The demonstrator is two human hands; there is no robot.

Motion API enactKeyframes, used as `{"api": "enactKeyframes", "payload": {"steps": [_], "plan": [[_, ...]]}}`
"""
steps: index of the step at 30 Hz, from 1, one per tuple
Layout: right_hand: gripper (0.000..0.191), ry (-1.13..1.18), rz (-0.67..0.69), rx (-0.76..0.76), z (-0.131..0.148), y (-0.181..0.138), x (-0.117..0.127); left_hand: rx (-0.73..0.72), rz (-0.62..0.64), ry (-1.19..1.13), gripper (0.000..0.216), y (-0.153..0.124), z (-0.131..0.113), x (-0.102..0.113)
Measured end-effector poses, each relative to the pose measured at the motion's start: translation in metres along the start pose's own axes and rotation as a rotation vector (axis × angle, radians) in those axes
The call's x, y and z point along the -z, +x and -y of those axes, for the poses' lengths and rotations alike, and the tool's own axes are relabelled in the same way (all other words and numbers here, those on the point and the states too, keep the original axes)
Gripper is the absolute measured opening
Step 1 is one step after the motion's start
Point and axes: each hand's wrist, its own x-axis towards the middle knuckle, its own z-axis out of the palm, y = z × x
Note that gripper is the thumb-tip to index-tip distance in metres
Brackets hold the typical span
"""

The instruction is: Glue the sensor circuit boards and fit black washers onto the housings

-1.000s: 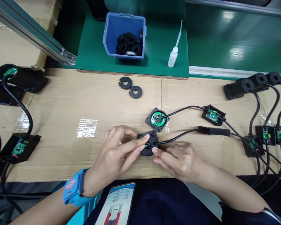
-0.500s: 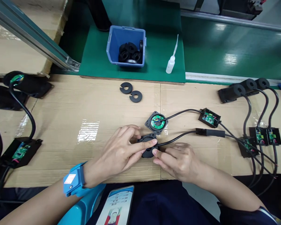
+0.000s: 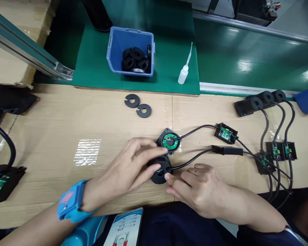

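A round black housing (image 3: pixel 154 180) lies in front of me, with a flat black ring-shaped cover on top; coloured wires show through the centre hole. My left hand (image 3: pixel 133 165) holds it from the left, thumb on the cover, other fingers towards the far side. At its lower right edge, my right hand (image 3: pixel 195 188) pinches the rim between thumb and curled fingers. A black cable (image 3: pixel 188 163) runs from the housing to a narrow black box (image 3: pixel 227 150). Just beyond sits a second housing (image 3: pixel 170 141), its green circuit board exposed and wired to an open black box (image 3: pixel 226 133).
Two black slotted rings (image 3: pixel 144 110) lie farther up the cardboard. Behind stand a blue bin (image 3: pixel 130 51) of black parts and a white dropper bottle (image 3: pixel 183 74). Cabled black assemblies stand at right (image 3: pixel 248 106) and left (image 3: pixel 12 99). A phone (image 3: pixel 125 227) rests near my lap.
The view has shifted slightly. My left index finger has lifted off the cover and my left hand has drawn back a little, uncovering the centre hole. My right hand stays at the rim.
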Motion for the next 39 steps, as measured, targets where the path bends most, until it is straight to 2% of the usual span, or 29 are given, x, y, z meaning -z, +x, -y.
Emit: {"api": "enactKeyframes", "payload": {"steps": [2, 6, 8, 13, 18, 25, 34, 39], "plan": [[0.023, -0.018, -0.004, 0.001, 0.000, 0.001, 0.002, -0.009, -0.030, -0.083, 0.048, 0.017, 0.011, 0.001], [0.021, -0.068, -0.062, -0.003, 0.001, 0.002, 0.003, -0.074, 0.136, -0.271, 0.058, 0.045, 0.029, -0.003], [0.019, -0.069, -0.084, 0.004, 0.000, 0.003, 0.003, -0.056, 0.161, -0.352, 0.057, 0.050, 0.034, -0.006], [0.020, 0.018, -0.043, 0.051, -0.008, 0.007, 0.005, -0.041, 0.066, -0.365, 0.054, 0.043, 0.040, -0.008], [0.020, 0.053, -0.014, 0.096, -0.020, 0.017, 0.011, -0.072, 0.096, -0.312, 0.041, 0.043, 0.044, -0.002], [0.021, 0.138, 0.125, 0.158, -0.036, 0.029, 0.015, -0.116, 0.055, -0.318, 0.032, 0.040, 0.044, -0.005], [0.017, 0.133, 0.043, 0.138, -0.029, 0.024, 0.013, 0.024, -0.135, -0.220, 0.040, 0.025, 0.027, -0.024], [0.017, 0.152, 0.021, 0.105, -0.028, 0.020, 0.008, 0.055, -0.117, -0.241, 0.051, 0.026, 0.031, -0.024]]}}
